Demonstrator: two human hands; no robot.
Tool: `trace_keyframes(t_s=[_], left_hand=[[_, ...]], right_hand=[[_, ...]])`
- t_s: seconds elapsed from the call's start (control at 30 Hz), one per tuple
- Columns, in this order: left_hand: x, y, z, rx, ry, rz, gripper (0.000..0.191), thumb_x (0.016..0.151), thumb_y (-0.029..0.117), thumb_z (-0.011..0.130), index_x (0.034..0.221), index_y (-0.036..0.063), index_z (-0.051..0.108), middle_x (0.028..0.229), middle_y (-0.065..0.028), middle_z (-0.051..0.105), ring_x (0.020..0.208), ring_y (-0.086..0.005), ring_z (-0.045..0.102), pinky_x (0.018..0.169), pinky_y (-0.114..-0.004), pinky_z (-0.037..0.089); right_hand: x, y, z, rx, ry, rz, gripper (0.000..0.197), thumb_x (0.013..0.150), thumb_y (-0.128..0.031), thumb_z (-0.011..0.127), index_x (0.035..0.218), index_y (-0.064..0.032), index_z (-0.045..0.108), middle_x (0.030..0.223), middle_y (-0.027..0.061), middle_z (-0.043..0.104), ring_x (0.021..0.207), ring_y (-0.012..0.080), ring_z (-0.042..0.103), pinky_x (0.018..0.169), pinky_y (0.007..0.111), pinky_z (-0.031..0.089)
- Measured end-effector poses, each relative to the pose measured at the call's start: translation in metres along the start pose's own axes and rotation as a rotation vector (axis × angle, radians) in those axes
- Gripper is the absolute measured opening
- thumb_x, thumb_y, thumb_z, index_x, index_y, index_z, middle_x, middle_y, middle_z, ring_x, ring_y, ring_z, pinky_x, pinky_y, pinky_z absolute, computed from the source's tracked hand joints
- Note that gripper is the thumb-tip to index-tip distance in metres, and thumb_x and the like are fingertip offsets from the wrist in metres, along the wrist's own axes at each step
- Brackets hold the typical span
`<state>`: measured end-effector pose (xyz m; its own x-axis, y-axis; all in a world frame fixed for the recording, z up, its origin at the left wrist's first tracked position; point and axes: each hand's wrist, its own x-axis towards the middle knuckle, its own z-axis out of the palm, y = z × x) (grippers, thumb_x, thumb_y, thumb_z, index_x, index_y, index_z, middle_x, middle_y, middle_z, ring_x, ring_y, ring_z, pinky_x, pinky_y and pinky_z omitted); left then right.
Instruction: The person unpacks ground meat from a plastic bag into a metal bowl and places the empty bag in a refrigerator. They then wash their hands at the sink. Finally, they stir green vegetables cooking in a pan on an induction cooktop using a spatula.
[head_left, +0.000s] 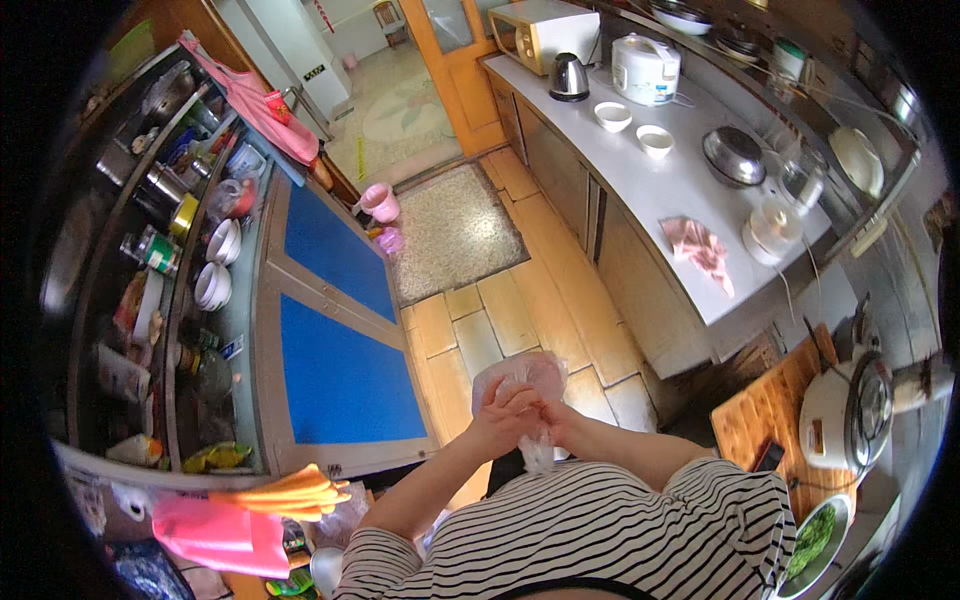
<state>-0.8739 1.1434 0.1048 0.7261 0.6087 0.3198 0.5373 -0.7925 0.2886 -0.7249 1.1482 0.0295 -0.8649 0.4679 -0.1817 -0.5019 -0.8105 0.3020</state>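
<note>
A clear plastic bag (551, 369) with something pale pinkish inside is in my two hands, in front of my body. My left hand (501, 421) lies across the bag with its fingers spread over the plastic. From the other side, my right hand (558, 418) grips the gathered plastic, close against the left. A crumpled end of the bag hangs below the hands, near my striped shirt (555, 517). What exactly the bag contains cannot be made out.
On the right, a counter (600, 172) carries white bowls (613, 117), a kettle (569, 78), a rice cooker (645, 69) and a pink cloth (697, 247). A blue-doored cabinet (341, 367) stands left. Chopped greens fill a bowl (814, 544) near my right elbow. A mat (457, 232) lies ahead.
</note>
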Motion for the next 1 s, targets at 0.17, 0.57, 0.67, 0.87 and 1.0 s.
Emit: trace_keyframes(t_s=[0.17, 0.57, 0.67, 0.87, 1.0], left_hand=[[0.071, -0.113, -0.004, -0.027, -0.126, 0.101, 0.035, 0.067, 0.014, 0.064, 0.101, 0.0187, 0.068, 0.13, -0.0009, 0.05, 0.129, -0.0199, 0.041, 0.112, -0.047, 0.02], [0.332, -0.427, 0.12, -1.003, -0.338, -0.372, 0.048, 0.09, 0.032, 0.063, 0.129, 0.006, 0.051, 0.134, -0.0124, 0.051, 0.125, -0.021, 0.047, 0.103, -0.034, 0.037], [0.413, -0.476, 0.203, -1.148, -0.294, -0.581, 0.06, 0.094, 0.049, 0.049, 0.134, 0.0042, 0.046, 0.14, -0.0149, 0.045, 0.131, -0.0226, 0.042, 0.106, -0.034, 0.034], [0.536, -0.511, 0.273, -1.184, -0.146, -0.756, 0.081, 0.092, 0.065, 0.034, 0.141, 0.0009, 0.036, 0.144, -0.017, 0.039, 0.136, -0.0267, 0.033, 0.109, -0.036, 0.029], [0.56, -0.532, 0.319, -1.294, -0.1, -0.604, 0.069, 0.096, 0.056, 0.039, 0.133, -0.0013, 0.045, 0.136, -0.0168, 0.049, 0.129, -0.0264, 0.042, 0.106, -0.034, 0.032]], right_hand=[[0.062, -0.094, 0.006, 0.058, 0.106, -0.097, 0.024, 0.094, -0.023, 0.05, 0.11, -0.0082, 0.06, 0.105, 0.0108, 0.065, 0.089, 0.0235, 0.067, 0.077, 0.044, 0.058], [0.094, -0.318, -0.011, -0.016, 0.643, -0.555, 0.018, 0.086, -0.008, 0.045, 0.068, -0.0106, 0.046, 0.057, 0.0005, 0.04, 0.045, 0.0136, 0.037, 0.041, 0.028, 0.032], [0.085, -0.356, -0.021, -0.016, 0.782, -0.654, 0.019, 0.083, -0.007, 0.047, 0.065, -0.0117, 0.048, 0.053, -0.002, 0.033, 0.043, 0.0125, 0.031, 0.041, 0.028, 0.031], [0.07, -0.398, -0.003, 0.124, 0.873, -0.632, 0.024, 0.084, -0.012, 0.049, 0.063, -0.0157, 0.038, 0.053, -0.0023, 0.032, 0.043, 0.012, 0.03, 0.042, 0.028, 0.028], [0.061, -0.402, -0.018, 0.23, 0.812, -0.686, 0.024, 0.085, -0.013, 0.052, 0.064, -0.0147, 0.041, 0.055, -0.0015, 0.036, 0.046, 0.0131, 0.037, 0.043, 0.028, 0.031]])
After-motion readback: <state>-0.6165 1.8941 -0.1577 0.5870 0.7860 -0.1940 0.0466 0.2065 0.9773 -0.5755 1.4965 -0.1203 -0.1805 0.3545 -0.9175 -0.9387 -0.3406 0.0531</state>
